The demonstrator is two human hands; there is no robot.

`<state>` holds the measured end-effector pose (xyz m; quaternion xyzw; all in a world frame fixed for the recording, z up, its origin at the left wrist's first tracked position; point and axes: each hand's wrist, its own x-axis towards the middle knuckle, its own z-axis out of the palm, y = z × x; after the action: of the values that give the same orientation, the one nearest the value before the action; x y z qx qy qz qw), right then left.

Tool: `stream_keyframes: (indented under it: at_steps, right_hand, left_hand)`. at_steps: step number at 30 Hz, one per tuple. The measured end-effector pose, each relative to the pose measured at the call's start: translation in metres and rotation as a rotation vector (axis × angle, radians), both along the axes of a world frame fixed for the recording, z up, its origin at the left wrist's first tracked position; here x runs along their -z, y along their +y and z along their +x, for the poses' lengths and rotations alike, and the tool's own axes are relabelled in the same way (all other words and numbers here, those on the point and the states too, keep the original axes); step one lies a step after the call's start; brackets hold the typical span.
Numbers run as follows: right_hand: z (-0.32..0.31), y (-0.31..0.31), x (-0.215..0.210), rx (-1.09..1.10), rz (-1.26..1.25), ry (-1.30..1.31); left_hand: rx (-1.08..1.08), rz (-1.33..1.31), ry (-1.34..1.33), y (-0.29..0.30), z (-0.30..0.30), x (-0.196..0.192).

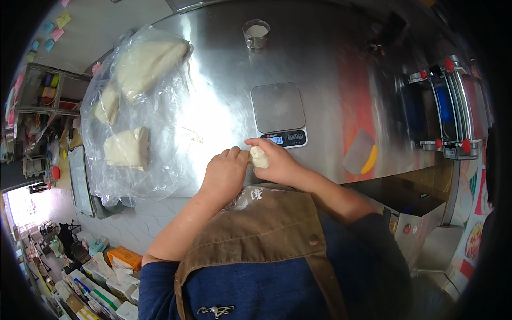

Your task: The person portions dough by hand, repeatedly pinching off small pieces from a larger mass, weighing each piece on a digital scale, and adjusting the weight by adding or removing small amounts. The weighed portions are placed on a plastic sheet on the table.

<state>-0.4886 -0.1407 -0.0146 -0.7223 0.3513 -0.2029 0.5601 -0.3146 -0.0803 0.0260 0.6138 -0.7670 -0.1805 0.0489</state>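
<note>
My left hand (226, 172) and my right hand (278, 161) meet at the near edge of a steel worktable (320, 80). Between their fingers sits a small pale lump of dough (259, 157), held by both hands. Just beyond it stands a flat digital scale (278, 113) with nothing on its platform. To the left lies a clear plastic sheet (160, 112) wrapped around three large dough pieces (127, 148).
A small metal cup (256, 33) holding white powder stands at the table's far side. A scraper with a yellow handle (361, 153) lies to the right. A machine with red knobs (445, 109) fills the right side. Boxes and shelves crowd the floor at lower left.
</note>
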Motion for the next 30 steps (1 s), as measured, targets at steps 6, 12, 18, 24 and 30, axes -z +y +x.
stream_keyframes:
  at_steps: [6,12,18,24,30]
  right_hand:
    - [-0.015,-0.005,0.015,-0.146,0.692,-0.212]
    - [-0.030,-0.033,0.032,0.209,0.629,-0.046]
    - [-0.015,-0.095,0.052,0.238,-0.366,0.309]
    - [-0.016,-0.098,0.069,0.294,-0.571,0.397]
    - [-0.056,-0.103,0.072,0.868,-0.164,-0.272]
  left_hand:
    - [-0.312,0.424,0.830,0.003,0.000,0.002]
    - [-0.368,0.531,1.988,0.010,0.051,-0.042]
    - [-0.695,0.477,1.376,0.021,0.067,-0.026]
    - [-0.813,0.480,1.382,0.033,0.061,-0.005]
    - [-0.829,0.466,1.326,0.032,0.062,0.007]
